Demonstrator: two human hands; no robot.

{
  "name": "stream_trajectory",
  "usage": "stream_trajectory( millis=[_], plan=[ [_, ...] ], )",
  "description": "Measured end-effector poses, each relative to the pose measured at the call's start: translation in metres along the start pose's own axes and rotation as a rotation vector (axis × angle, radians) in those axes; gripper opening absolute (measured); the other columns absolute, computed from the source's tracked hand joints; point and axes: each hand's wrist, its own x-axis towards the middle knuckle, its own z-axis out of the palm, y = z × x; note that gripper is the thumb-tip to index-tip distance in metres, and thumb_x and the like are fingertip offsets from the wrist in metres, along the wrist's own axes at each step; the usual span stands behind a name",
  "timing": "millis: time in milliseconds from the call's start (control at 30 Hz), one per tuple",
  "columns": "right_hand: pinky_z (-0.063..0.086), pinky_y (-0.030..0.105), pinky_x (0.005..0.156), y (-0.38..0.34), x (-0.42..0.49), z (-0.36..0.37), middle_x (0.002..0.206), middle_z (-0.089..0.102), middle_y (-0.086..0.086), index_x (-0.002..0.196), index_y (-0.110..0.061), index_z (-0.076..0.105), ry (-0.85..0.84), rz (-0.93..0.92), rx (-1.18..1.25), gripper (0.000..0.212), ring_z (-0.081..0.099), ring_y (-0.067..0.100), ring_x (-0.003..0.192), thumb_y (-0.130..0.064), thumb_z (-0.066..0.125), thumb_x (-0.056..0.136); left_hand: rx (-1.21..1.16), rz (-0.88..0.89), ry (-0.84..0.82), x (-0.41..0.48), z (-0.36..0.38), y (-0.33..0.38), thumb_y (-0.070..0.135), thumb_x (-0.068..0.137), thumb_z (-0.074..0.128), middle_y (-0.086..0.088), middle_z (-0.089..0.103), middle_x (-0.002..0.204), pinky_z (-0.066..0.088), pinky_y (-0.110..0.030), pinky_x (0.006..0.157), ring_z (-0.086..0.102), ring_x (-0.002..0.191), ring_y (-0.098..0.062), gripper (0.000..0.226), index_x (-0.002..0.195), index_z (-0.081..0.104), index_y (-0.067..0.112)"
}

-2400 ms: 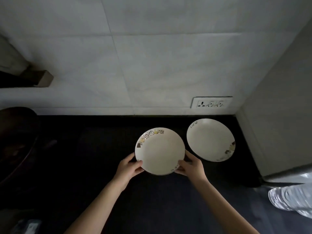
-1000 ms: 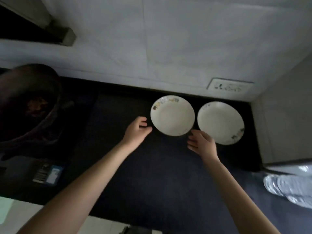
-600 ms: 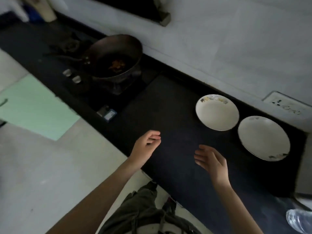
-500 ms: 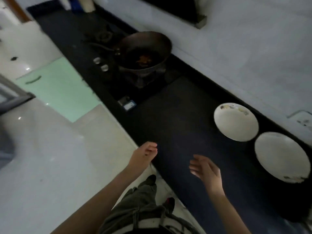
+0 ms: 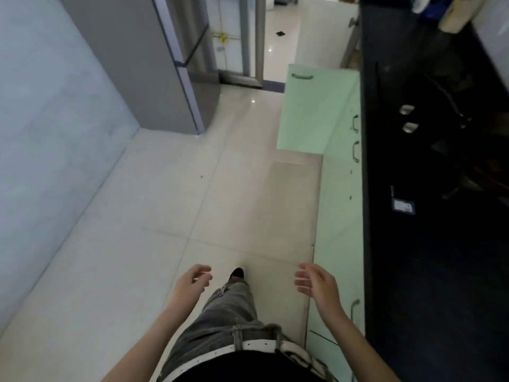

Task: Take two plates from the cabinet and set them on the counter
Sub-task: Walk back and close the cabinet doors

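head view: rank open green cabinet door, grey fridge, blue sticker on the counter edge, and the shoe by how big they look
1. grey fridge
2. open green cabinet door
3. and 4. blue sticker and shoe: look about alike and sit at different distances from the camera, so unranked.

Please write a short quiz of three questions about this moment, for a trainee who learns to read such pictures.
1. True or false: the left hand holds a plate.
2. Which cabinet part stands open? A) the green door B) a drawer C) none
3. Fill in: the right hand hangs over the pale tiled ____, beside the dark counter.

Key: 1 false; 2 A; 3 floor.
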Motion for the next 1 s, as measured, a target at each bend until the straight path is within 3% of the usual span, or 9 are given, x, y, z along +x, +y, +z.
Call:
stream_trajectory(
  millis=[233, 433, 567, 767, 1000],
  plan=[
    [0.049, 0.032, 0.062, -0.076, 0.074, 0.137, 0.081, 0.064, 0.014, 0.102, 0.0, 0.063, -0.103, -0.016, -0.04, 0.022, 0.06, 0.027, 0.065, -0.008, 0.042, 0.101, -0.191, -0.217, 0.22, 0.049, -0.107, -0.056, 0.0, 0.093, 0.051, -0.015, 0.069, 0.085, 0.046, -0.034, 0.066, 0.06, 0.074, -0.029, 0.015, 0.097, 0.064, 0.005],
    [0.054, 0.03, 0.062, -0.125, 0.124, 0.208, 0.085, 0.066, 0.015, 0.102, -0.001, 0.064, -0.095, 0.013, -0.01, 0.026, 0.063, 0.028, 0.069, -0.012, 0.04, 0.103, -0.122, -0.242, 0.174, 0.128, -0.183, -0.035, 0.006, 0.094, 0.052, -0.01, 0.07, 0.083, 0.046, -0.034, 0.071, 0.061, 0.076, -0.028, 0.017, 0.09, 0.066, 0.014],
    [0.056, 0.028, 0.06, -0.151, 0.154, 0.211, 0.087, 0.067, 0.016, 0.107, 0.001, 0.063, -0.044, 0.039, -0.002, 0.026, 0.064, 0.029, 0.071, -0.011, 0.04, 0.103, -0.079, -0.184, 0.092, 0.197, -0.198, 0.018, 0.01, 0.094, 0.052, -0.008, 0.072, 0.085, 0.048, -0.033, 0.07, 0.064, 0.078, -0.025, 0.018, 0.09, 0.066, 0.02],
    [0.056, 0.039, 0.073, -0.192, 0.235, 0.194, 0.089, 0.07, 0.019, 0.103, 0.0, 0.067, 0.06, 0.038, -0.027, 0.027, 0.067, 0.033, 0.077, -0.012, 0.042, 0.103, -0.08, -0.05, 0.002, 0.326, -0.169, 0.133, 0.012, 0.095, 0.052, -0.006, 0.072, 0.085, 0.049, -0.032, 0.072, 0.065, 0.077, -0.02, 0.017, 0.091, 0.066, 0.021],
    [0.055, 0.043, 0.074, -0.296, 0.368, 0.201, 0.09, 0.068, 0.021, 0.105, 0.003, 0.065, 0.084, 0.051, -0.03, 0.027, 0.065, 0.035, 0.078, -0.008, 0.041, 0.102, -0.107, -0.02, -0.007, 0.461, -0.137, 0.273, 0.011, 0.095, 0.051, -0.008, 0.071, 0.086, 0.049, -0.033, 0.073, 0.064, 0.077, -0.021, 0.016, 0.091, 0.066, 0.018]
  ],
)
